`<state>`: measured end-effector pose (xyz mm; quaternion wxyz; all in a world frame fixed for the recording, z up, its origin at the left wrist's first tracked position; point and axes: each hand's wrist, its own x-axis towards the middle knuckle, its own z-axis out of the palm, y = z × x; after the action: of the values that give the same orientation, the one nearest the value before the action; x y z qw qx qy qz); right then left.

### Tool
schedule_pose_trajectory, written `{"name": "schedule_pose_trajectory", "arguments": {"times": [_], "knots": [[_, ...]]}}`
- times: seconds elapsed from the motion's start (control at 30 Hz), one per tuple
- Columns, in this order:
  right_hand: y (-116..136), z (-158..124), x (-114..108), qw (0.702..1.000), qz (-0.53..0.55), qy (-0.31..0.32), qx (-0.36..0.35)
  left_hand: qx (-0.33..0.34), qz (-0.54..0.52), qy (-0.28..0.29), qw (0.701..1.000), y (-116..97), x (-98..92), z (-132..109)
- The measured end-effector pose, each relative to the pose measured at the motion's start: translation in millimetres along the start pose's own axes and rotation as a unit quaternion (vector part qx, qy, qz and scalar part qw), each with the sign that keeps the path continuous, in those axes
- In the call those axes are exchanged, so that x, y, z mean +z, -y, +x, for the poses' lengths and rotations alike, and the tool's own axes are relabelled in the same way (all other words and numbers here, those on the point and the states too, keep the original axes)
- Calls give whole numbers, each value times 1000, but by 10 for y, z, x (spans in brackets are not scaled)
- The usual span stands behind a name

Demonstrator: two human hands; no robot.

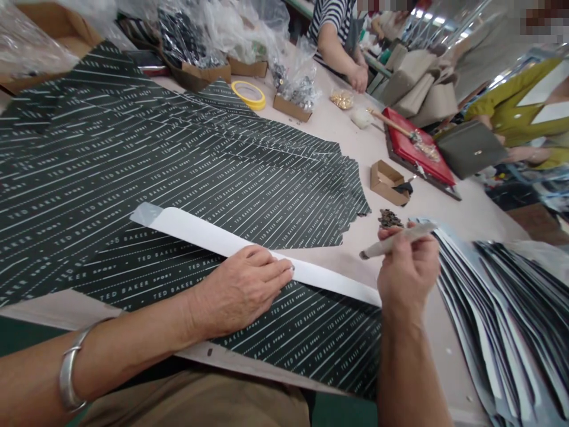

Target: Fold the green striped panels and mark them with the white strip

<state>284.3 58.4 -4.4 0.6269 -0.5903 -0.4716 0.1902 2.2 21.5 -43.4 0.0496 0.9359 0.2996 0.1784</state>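
The left hand [242, 290] lies flat, fingers together, pressing the white strip [200, 234] onto the nearest printed sheet [306, 332]; held only near mid-length, the strip could pivot and any line drawn along it run crooked. The right hand [406, 273] pinches a pen-like tool [395, 240] just above the strip's far end, and a loose swing could scatter the studs [390, 219] beyond
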Motion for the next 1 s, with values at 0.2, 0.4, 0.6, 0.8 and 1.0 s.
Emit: {"name": "schedule_pose_trajectory", "arguments": {"times": [0.2, 0.4, 0.6, 0.8, 1.0], "knots": [[416, -434, 271, 898, 381, -15, 221, -8, 6, 1, 1000, -13, -5, 2], [256, -691, 550, 903, 376, 26, 205, -6, -10, 1, 1000, -13, 5, 15], [212, -670, 612, 907, 374, 44, 190, -4, -30, 6, 1000, 1, 9, 10], [157, -601, 637, 891, 397, 51, 213, 2, -36, 7, 999, 11, -9, 9], [271, -595, 709, 901, 378, 134, 169, -4, -50, 11, 999, 14, -53, 3]]}}
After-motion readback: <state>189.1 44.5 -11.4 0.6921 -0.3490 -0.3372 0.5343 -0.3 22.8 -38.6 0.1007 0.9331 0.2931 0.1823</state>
